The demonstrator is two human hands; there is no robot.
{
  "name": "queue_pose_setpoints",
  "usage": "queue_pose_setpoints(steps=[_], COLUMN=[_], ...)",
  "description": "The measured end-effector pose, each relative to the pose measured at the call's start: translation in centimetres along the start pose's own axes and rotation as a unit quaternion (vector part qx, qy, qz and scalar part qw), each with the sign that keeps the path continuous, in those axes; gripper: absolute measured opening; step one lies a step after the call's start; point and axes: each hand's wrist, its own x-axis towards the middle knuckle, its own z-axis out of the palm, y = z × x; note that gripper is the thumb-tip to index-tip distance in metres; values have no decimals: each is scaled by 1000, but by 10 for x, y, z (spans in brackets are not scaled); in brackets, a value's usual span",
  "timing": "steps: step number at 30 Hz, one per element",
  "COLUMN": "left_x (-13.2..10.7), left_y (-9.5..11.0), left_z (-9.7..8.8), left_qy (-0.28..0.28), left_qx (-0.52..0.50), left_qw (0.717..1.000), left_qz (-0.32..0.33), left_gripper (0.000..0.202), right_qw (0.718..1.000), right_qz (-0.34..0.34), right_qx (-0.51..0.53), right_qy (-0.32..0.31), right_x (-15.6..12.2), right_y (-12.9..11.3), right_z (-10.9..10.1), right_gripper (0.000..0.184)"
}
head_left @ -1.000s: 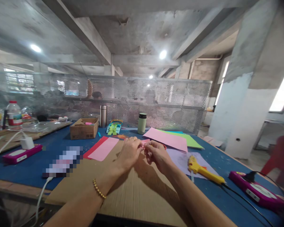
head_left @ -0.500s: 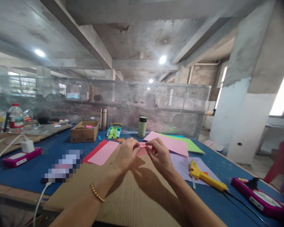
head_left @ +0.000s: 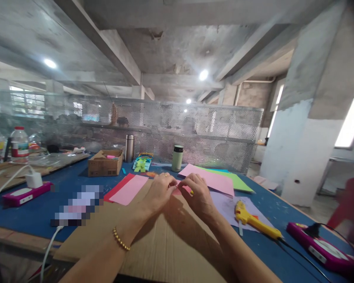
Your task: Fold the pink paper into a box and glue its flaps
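My left hand (head_left: 160, 192) and my right hand (head_left: 197, 194) meet over a brown cardboard sheet (head_left: 162, 239) on the blue table. Both pinch a small pink piece of paper (head_left: 180, 189) between their fingertips; most of it is hidden by the fingers. A ring sits on my left hand and a bead bracelet (head_left: 120, 240) on that wrist.
A pink sheet (head_left: 129, 189) over a red one lies left of my hands; pink and green sheets (head_left: 221, 179) lie to the right. A yellow glue gun (head_left: 253, 219) rests on white paper. Cardboard box (head_left: 104, 162), steel flask (head_left: 129, 148), green flask (head_left: 177, 158), magenta devices (head_left: 22, 193) (head_left: 321, 243).
My hands have closed tighter together over the pink piece, which now shows less than before. The view has shifted slightly; nothing else on the table has moved.
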Motion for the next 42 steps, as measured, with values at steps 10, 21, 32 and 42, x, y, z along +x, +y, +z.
queue_pose_setpoints(steps=[10,21,32,42], left_x=[-3,-2,-2,-3], left_y=[9,1,-1,6], left_z=[-6,1,3,-2], left_qy=[-32,18,110,88], left_qx=[13,0,-55,-132], left_qw=[999,1000,990,986], left_qz=[2,9,71,45], left_gripper=[9,11,11,13], right_qw=[999,998,996,990], right_qz=[23,23,8,24], right_qx=[7,61,56,128], right_qy=[-42,-22,70,52], right_x=[-1,-1,4,9], right_y=[0,3,-4,-17], right_z=[-1,-3,-8,-20], right_gripper=[8,19,9,19])
